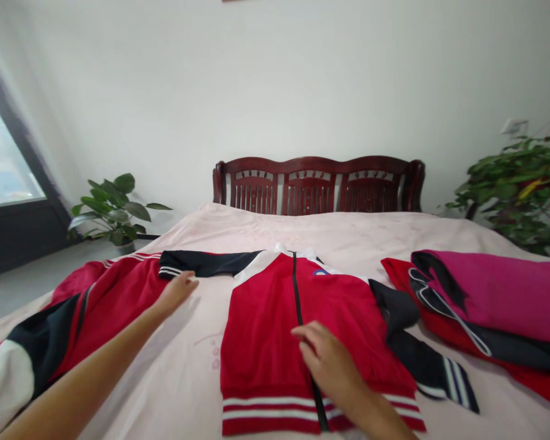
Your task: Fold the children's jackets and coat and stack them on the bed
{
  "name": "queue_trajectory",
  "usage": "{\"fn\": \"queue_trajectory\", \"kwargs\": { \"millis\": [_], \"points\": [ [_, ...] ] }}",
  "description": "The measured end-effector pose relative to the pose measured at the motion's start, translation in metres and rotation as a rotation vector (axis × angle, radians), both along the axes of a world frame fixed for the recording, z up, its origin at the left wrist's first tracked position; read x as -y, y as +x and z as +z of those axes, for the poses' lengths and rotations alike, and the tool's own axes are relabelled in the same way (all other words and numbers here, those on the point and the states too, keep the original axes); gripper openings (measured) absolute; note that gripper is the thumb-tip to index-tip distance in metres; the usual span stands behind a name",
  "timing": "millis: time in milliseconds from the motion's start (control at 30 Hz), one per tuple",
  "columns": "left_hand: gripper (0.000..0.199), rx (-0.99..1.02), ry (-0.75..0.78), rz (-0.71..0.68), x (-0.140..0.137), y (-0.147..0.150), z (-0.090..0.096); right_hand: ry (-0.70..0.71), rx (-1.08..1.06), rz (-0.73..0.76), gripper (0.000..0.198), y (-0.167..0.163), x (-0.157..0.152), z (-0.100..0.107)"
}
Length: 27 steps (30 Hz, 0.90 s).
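Observation:
A red zip-up jacket lies front up on the bed, with a white yoke, dark sleeves and white-striped hem. Its dark left-side sleeve stretches out straight to the left. My left hand is at that sleeve's striped cuff, fingers slightly apart; whether they touch it is hard to tell. My right hand hovers over or rests on the jacket front beside the black zipper, fingers loosely extended and holding nothing. The other sleeve lies bent and crumpled on the right.
Another red, navy and white garment spreads along the left, partly behind my forearm. Folded magenta, dark and red clothes are stacked at right. A pink sheet covers the bed below the wooden headboard. Plants flank the bed.

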State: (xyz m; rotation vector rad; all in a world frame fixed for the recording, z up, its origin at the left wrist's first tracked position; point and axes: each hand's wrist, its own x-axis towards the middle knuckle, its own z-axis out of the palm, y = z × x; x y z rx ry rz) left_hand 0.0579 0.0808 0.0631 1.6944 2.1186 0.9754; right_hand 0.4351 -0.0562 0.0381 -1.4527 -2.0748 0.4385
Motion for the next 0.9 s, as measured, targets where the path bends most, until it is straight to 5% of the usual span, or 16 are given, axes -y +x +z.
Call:
{"fn": "queue_trajectory", "kwargs": {
  "millis": [67,200,400,533,633,767,900],
  "points": [
    [0.052,0.114,-0.125,-0.086,0.027,0.027,-0.033,0.073,0.181,-0.263,0.039,0.050,-0.015,0.000],
    [0.083,0.526,-0.376,-0.266,0.068,0.071,-0.067,-0.170,0.575,-0.583,0.044,0.122,-0.030,-0.003],
    [0.079,0.667,-0.287,-0.361,0.090,0.103,-0.063,-0.357,0.550,-0.637,0.056,0.127,-0.032,-0.011],
    [0.065,0.784,-0.286,-0.286,0.091,0.091,-0.052,-0.356,0.428,-0.601,0.056,0.139,-0.033,-0.009],
    [0.059,0.519,-0.280,-0.259,0.089,0.064,-0.054,-0.348,0.468,-0.587,0.053,0.155,-0.020,-0.009],
    [0.051,-0.106,-0.286,-0.352,0.087,0.041,-0.048,-0.339,0.655,-0.548,0.050,0.160,-0.003,-0.003],
    [0.037,-0.449,-0.125,-0.360,0.067,0.071,-0.019,-0.039,0.734,-0.561,0.043,0.134,-0.019,0.019]
  ]
}}
